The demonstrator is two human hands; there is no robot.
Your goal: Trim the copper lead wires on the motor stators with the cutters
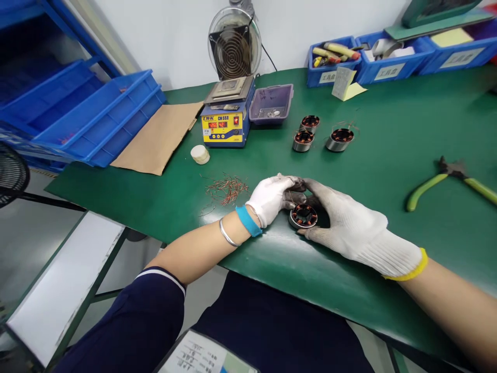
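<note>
On my feed the left grip (pixel 269 199) and right grip (pixel 351 223) crowd the stator (pixel 301 225), and I can't tell whether they pinch anything. The pliers (pixel 453 170) lose a handle end at the right edge; the badge (pixel 200 356) runs off the bottom. The bits (pixel 271 112) are too small to identify, the note (pixel 342 83) to read.

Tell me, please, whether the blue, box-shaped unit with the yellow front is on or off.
The unit is on: its red digits glow.

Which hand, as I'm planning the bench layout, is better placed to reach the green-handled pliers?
Probably the right hand: the pliers lie on its side, and the left hand is farther away.
</note>
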